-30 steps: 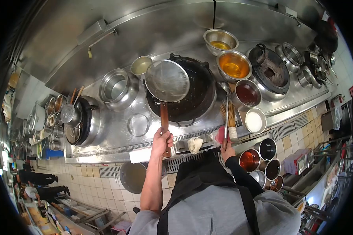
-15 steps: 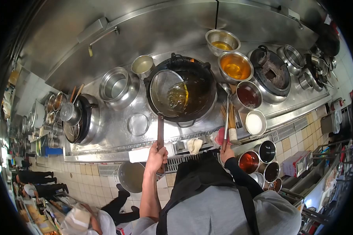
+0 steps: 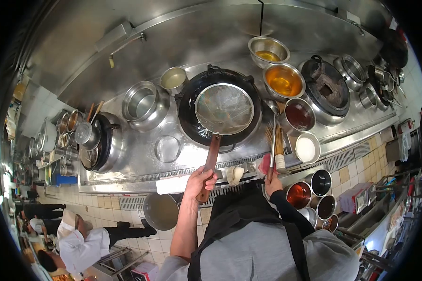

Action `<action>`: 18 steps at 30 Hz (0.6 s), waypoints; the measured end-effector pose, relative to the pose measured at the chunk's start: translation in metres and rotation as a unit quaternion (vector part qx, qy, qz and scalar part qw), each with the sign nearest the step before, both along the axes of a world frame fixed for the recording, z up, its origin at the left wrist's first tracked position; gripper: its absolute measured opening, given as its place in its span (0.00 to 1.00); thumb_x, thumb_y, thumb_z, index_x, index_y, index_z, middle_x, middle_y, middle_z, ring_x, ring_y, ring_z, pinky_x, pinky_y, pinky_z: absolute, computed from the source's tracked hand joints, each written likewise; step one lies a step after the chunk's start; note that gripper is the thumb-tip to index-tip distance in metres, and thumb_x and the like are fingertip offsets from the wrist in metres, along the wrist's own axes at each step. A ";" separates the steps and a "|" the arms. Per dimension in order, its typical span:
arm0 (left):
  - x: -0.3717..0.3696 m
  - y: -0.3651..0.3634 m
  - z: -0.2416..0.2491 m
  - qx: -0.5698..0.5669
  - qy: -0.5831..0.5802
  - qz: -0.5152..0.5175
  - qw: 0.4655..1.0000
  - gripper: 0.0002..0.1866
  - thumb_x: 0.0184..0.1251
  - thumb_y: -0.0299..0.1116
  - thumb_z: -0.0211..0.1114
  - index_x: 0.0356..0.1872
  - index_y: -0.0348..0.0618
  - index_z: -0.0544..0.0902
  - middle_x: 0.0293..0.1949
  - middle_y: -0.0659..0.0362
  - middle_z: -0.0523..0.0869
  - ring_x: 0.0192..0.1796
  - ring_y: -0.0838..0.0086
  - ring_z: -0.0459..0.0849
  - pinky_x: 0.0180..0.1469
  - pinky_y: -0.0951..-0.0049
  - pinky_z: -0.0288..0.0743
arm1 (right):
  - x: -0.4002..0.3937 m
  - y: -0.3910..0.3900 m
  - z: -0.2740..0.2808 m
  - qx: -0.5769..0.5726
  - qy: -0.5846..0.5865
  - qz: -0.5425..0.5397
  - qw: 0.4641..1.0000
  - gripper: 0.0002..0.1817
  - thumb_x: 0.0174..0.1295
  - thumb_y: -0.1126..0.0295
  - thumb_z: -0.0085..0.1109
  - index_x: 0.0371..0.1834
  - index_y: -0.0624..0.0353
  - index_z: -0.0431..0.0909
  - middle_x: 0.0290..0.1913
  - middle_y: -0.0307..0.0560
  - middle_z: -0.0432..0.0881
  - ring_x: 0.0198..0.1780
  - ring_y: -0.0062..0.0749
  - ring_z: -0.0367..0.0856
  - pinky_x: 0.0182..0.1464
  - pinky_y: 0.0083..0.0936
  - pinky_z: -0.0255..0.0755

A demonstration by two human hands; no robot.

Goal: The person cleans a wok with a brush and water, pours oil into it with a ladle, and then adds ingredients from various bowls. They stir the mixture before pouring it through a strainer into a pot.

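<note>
My left hand point(image 3: 200, 181) is closed around the wooden handle of a round mesh strainer point(image 3: 224, 108). The strainer's disc lies over a black wok point(image 3: 188, 126) and hides much of its inside; nothing solid shows on the mesh. My right hand point(image 3: 272, 182) grips the handle end of a long metal ladle point(image 3: 273, 145). The ladle's bowl rests near the metal bowls to the right of the wok. Just beside its shaft are a bamboo wok brush point(image 3: 279, 157) and a red cloth point(image 3: 263, 165).
Bowls of amber liquid point(image 3: 283, 80), a pot of dark red liquid point(image 3: 300, 115) and a white-filled container point(image 3: 307, 148) stand right of the wok. Left are a steel pot point(image 3: 140, 100) and a second burner point(image 3: 105, 143). A folded pale cloth point(image 3: 234, 174) lies at the counter edge. Another person point(image 3: 82, 241) is behind, lower left.
The strainer has moved right and now covers the wok's middle, where oily liquid showed before. My left hand shifted right with it. The person at lower left has moved. My right hand is almost still.
</note>
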State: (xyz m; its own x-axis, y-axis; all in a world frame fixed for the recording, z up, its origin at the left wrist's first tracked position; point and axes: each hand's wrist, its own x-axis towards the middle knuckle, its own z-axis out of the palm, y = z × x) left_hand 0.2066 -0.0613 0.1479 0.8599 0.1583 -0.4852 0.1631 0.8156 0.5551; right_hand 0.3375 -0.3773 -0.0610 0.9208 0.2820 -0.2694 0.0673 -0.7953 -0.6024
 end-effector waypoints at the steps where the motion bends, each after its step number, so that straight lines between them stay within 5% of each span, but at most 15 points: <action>1: -0.001 0.001 0.002 -0.025 -0.016 0.010 1.000 0.14 0.74 0.23 0.50 0.58 0.33 0.68 0.34 0.51 0.76 0.25 0.83 0.66 0.20 0.86 0.62 | 0.002 0.003 0.007 0.000 0.005 0.000 1.000 0.30 0.62 0.63 0.58 0.66 0.62 0.62 0.39 0.72 0.81 0.42 0.71 0.79 0.46 0.57 0.71; 5: -0.014 0.003 0.023 -0.090 -0.056 0.069 0.992 0.15 0.75 0.23 0.49 0.59 0.31 0.67 0.36 0.50 0.74 0.25 0.84 0.66 0.20 0.87 0.63 | 0.002 0.010 0.013 0.006 -0.020 -0.022 1.000 0.28 0.63 0.63 0.57 0.64 0.60 0.63 0.40 0.73 0.81 0.43 0.71 0.78 0.47 0.57 0.71; 10: -0.052 0.022 0.039 -0.042 -0.060 0.142 0.987 0.12 0.75 0.24 0.49 0.56 0.33 0.69 0.35 0.49 0.75 0.25 0.83 0.66 0.20 0.87 0.63 | 0.007 0.008 -0.014 -0.009 -0.019 -0.009 1.000 0.31 0.64 0.62 0.56 0.68 0.63 0.59 0.42 0.74 0.80 0.46 0.71 0.78 0.49 0.54 0.72; 15: -0.102 0.046 0.059 0.215 0.098 0.235 0.943 0.10 0.73 0.22 0.51 0.52 0.36 0.69 0.31 0.54 0.77 0.23 0.82 0.67 0.20 0.84 0.61 | 0.007 0.010 -0.003 -0.017 0.008 -0.007 1.000 0.29 0.63 0.65 0.56 0.65 0.64 0.61 0.42 0.74 0.80 0.46 0.70 0.79 0.49 0.53 0.73; 16: -0.108 0.048 0.062 0.290 0.148 0.252 0.911 0.11 0.72 0.22 0.51 0.53 0.36 0.69 0.30 0.55 0.77 0.23 0.82 0.67 0.20 0.83 0.60 | 0.008 0.012 0.001 -0.022 0.016 -0.003 1.000 0.27 0.63 0.66 0.56 0.63 0.65 0.62 0.43 0.74 0.80 0.46 0.69 0.79 0.49 0.53 0.73; 17: -0.127 0.066 0.047 0.403 0.197 0.186 0.874 0.20 0.69 0.21 0.53 0.62 0.33 0.65 0.30 0.51 0.79 0.25 0.72 0.76 0.22 0.74 0.68 | 0.007 0.013 0.001 -0.015 -0.001 -0.007 1.000 0.26 0.63 0.66 0.56 0.61 0.64 0.63 0.42 0.73 0.80 0.45 0.69 0.79 0.48 0.53 0.73; 18: -0.142 0.081 0.024 0.566 0.254 0.172 0.765 0.23 0.67 0.20 0.54 0.63 0.32 0.64 0.34 0.47 0.80 0.28 0.66 0.79 0.26 0.69 0.72 | 0.007 0.013 0.000 -0.016 0.002 -0.005 1.000 0.26 0.63 0.66 0.56 0.61 0.64 0.63 0.42 0.73 0.80 0.45 0.69 0.79 0.48 0.53 0.73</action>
State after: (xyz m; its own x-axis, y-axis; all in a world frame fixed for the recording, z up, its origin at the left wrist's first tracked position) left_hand 0.0648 0.0201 0.1717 0.4196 0.8989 -0.1265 0.4758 -0.0990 0.8740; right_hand 0.3441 -0.3638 -0.0612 0.9225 0.2632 -0.2824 0.0558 -0.8148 -0.5771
